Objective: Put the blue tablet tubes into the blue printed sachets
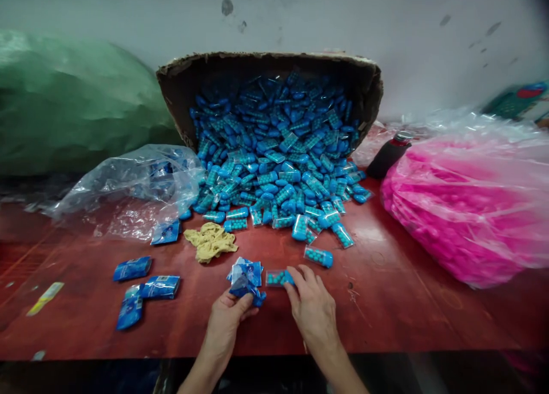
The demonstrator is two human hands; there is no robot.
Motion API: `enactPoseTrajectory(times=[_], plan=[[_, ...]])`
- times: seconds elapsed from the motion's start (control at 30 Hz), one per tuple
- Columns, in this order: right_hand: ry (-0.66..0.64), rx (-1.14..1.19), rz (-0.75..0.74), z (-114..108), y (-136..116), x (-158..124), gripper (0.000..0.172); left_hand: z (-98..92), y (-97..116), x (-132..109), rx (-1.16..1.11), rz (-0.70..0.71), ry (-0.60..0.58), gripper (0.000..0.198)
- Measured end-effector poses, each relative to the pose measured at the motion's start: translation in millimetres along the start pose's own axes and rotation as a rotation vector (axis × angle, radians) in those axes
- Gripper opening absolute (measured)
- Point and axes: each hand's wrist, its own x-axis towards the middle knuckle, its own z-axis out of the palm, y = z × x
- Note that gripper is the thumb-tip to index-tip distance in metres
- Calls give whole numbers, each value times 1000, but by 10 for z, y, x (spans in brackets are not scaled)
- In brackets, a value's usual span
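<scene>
Between thumb and fingers, my left hand (227, 317) pinches a crumpled blue packet (249, 291). Other blue and white packets (254, 271) lie on the table just behind it. My right hand (313, 302) has its thumb and fingers closed on the blue cap of a small clear bottle (277, 278) full of turquoise balls, its clear end pointing left toward the packet. A similar bottle (318, 257) lies just beyond the right fingertips. Farther back, a large pile of these bottles (278, 176) spills from a cardboard box (270, 56) tipped on its side.
Several blue packets (160, 287) lie at left, near a yellow and white strip (46, 298). A yellowish crumpled cloth (210, 241) and a clear plastic bag (128, 188) lie behind them. At right stand a bag of pink pieces (458, 211) and a dark bottle (389, 154). A green sack (77, 102) fills the back left.
</scene>
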Motion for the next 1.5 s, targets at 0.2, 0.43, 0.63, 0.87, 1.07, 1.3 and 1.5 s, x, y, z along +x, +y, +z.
enactPoseTrajectory(times=[0.2, 0.43, 0.63, 0.87, 1.07, 1.3, 1.5], plan=[[-308, 502, -15, -116, -292, 150, 10, 32, 34, -29, 120, 21, -23, 28], [-455, 486, -73, -146, -332, 222, 22, -1, 81, -10, 205, 33, -68, 23], [-553, 558, -57, -93, -268, 311, 27, -7, 188, -72, 183, -26, -157, 21], [-589, 911, 56, -36, -276, 230, 23, 14, 51, -101, -143, -203, -140, 19], [-388, 1002, 214, 232, -320, 54, 31, 126, -25, -111, -212, -74, -34, 21], [-372, 1147, 349, 268, -341, 58, 33, 101, 0, -118, -165, -44, -32, 29], [-333, 1042, 291, 234, -363, 9, 41, 75, 23, -104, -174, -22, -26, 21]])
